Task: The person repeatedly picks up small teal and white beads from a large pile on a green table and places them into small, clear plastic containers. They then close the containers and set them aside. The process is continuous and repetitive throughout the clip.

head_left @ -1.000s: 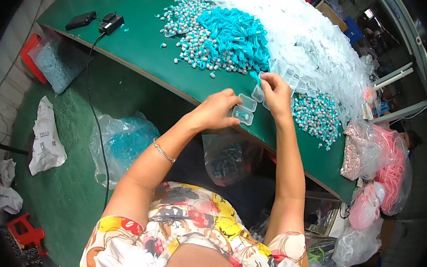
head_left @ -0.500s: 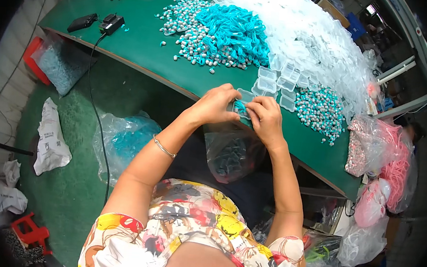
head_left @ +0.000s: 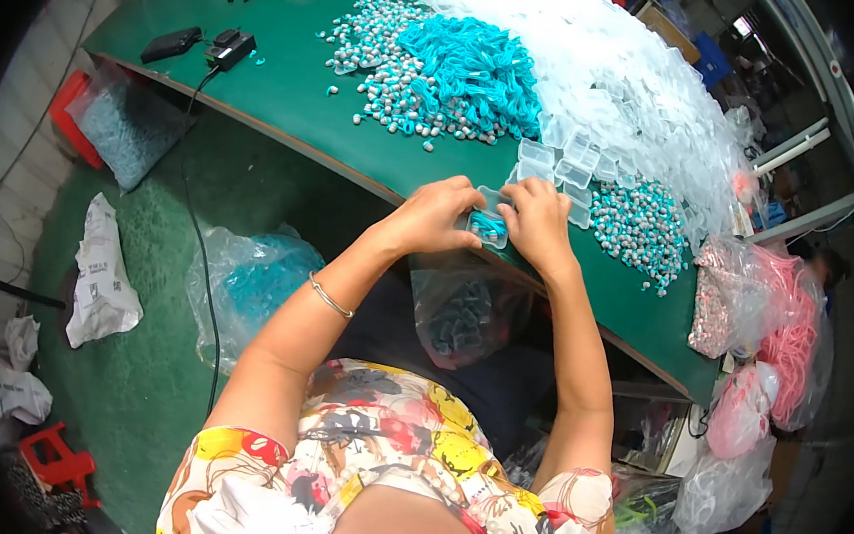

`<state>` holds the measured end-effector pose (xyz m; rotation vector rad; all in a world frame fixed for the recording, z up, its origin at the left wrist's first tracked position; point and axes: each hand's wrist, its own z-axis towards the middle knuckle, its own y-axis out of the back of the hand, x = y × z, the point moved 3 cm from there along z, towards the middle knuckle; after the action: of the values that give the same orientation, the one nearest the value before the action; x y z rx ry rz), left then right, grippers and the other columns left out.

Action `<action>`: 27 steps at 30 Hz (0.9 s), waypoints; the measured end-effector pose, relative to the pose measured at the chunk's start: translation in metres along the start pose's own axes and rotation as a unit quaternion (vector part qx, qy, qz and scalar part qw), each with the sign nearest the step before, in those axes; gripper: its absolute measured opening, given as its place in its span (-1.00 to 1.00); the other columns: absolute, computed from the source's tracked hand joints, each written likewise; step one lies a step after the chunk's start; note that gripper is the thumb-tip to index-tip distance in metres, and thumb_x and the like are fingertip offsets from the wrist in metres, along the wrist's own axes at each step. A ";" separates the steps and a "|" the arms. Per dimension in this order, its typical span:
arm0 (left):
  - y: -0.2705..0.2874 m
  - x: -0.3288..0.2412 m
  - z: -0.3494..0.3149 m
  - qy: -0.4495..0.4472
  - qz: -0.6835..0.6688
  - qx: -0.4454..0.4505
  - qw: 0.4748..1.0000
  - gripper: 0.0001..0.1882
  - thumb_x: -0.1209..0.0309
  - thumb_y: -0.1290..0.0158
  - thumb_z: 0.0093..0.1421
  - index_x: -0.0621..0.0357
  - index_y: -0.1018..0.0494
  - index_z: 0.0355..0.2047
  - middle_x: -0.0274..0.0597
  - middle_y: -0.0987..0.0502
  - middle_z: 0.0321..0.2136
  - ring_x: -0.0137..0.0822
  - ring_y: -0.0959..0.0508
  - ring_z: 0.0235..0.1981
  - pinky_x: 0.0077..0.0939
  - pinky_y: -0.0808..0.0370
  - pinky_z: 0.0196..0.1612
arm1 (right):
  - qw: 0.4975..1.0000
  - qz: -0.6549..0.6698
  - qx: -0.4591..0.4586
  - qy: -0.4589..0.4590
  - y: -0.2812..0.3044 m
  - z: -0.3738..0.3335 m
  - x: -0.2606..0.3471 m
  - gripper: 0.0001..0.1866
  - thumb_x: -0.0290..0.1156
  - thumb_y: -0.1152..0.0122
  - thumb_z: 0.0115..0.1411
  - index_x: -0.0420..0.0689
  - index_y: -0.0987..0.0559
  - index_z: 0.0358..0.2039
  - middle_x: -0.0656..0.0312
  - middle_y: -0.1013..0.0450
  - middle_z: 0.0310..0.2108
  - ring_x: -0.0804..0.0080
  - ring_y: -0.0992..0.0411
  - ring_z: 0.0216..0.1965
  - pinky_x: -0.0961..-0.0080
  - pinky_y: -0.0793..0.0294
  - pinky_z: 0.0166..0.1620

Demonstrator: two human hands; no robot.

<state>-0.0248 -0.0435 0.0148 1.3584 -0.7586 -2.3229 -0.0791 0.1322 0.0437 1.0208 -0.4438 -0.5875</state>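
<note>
Both hands meet at the near edge of the green table [head_left: 299, 106]. My left hand [head_left: 436, 218] and my right hand [head_left: 536, 225] together hold a small clear plastic case [head_left: 489, 224] with a turquoise cord item inside it. Just beyond my fingers lie several empty clear cases [head_left: 560, 167]. A heap of turquoise cords with grey ends [head_left: 463, 69] is further back, and another patch of grey and turquoise pieces [head_left: 636, 223] lies to the right.
A large pile of clear plastic cases [head_left: 613, 71] covers the far right of the table. A black adapter with cable [head_left: 228, 49] sits at the left. A clear bag [head_left: 464, 310] hangs below the table edge. Bags of pink items [head_left: 774, 324] stand right; turquoise bag [head_left: 251, 278] on the floor.
My right hand came back from the row of clear cases to the table edge. Both hands are now closed together around one small case with a turquoise item inside.
</note>
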 end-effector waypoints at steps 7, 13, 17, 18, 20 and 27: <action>0.001 -0.011 -0.003 -0.002 -0.024 -0.026 0.999 -0.36 0.36 -0.42 -0.12 0.14 -0.43 0.00 -0.12 -0.46 -0.33 -0.11 -0.52 -0.31 -0.26 -0.49 -0.23 | 0.976 0.213 -0.030 -0.028 0.001 -0.015 -0.011 -0.72 -0.50 -0.39 0.02 -0.18 -0.58 -0.22 0.10 -0.48 -0.25 0.12 -0.49 -0.22 0.24 -0.47 -0.18; -0.005 -0.013 -0.006 -0.098 0.095 -0.042 0.990 -0.55 0.28 -0.27 0.09 0.12 -0.44 -0.03 -0.10 -0.46 -0.34 0.01 -0.52 -0.29 -0.16 -0.47 -0.23 | 0.972 0.228 -0.047 0.028 0.024 -0.035 0.018 -0.71 -0.51 -0.34 0.07 -0.23 -0.57 -0.16 0.02 -0.46 -0.23 0.05 -0.47 -0.19 0.25 -0.48 -0.15; -0.012 -0.011 -0.007 -0.090 0.097 -0.067 0.989 -0.71 0.25 -0.17 0.20 0.17 -0.48 -0.18 -0.07 -0.45 -0.38 0.01 -0.51 -0.34 -0.15 -0.45 -0.28 | 0.968 0.247 -0.052 -0.004 0.010 -0.040 0.018 -0.72 -0.49 -0.33 0.08 -0.25 -0.57 -0.17 0.04 -0.44 -0.31 0.06 -0.45 -0.27 0.25 -0.46 -0.20; -0.011 -0.010 -0.008 -0.093 0.087 -0.075 0.989 -0.74 0.26 -0.15 0.21 0.19 -0.48 -0.22 -0.06 -0.45 -0.39 0.01 -0.51 -0.36 -0.16 -0.45 -0.30 | 0.964 0.262 -0.045 -0.009 0.009 -0.041 0.019 -0.74 -0.50 -0.31 0.09 -0.25 -0.57 -0.18 0.04 -0.43 -0.33 0.06 -0.44 -0.28 0.25 -0.45 -0.21; -0.010 -0.011 -0.012 -0.091 0.053 -0.072 0.992 -0.76 0.27 -0.13 0.23 0.22 -0.49 -0.30 -0.05 -0.45 -0.43 0.01 -0.51 -0.39 -0.17 -0.44 -0.32 | 0.957 0.289 -0.030 -0.018 0.008 -0.044 0.022 -0.77 -0.50 -0.29 0.11 -0.26 -0.57 -0.20 0.04 -0.42 -0.35 0.07 -0.44 -0.31 0.26 -0.44 -0.24; -0.010 -0.017 -0.018 -0.070 -0.014 -0.085 0.994 -0.78 0.31 -0.08 0.27 0.25 -0.51 -0.36 -0.04 -0.43 -0.49 -0.01 -0.49 -0.44 -0.21 -0.42 -0.36 | 0.940 0.336 -0.026 -0.044 0.012 -0.045 0.026 -0.84 -0.47 -0.26 0.16 -0.27 -0.58 -0.26 0.07 -0.39 -0.44 0.16 -0.41 -0.43 0.34 -0.39 -0.35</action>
<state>-0.0015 -0.0311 0.0130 1.1520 -0.5696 -2.4615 -0.0295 0.1495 0.0356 0.7269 -0.8073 -0.0268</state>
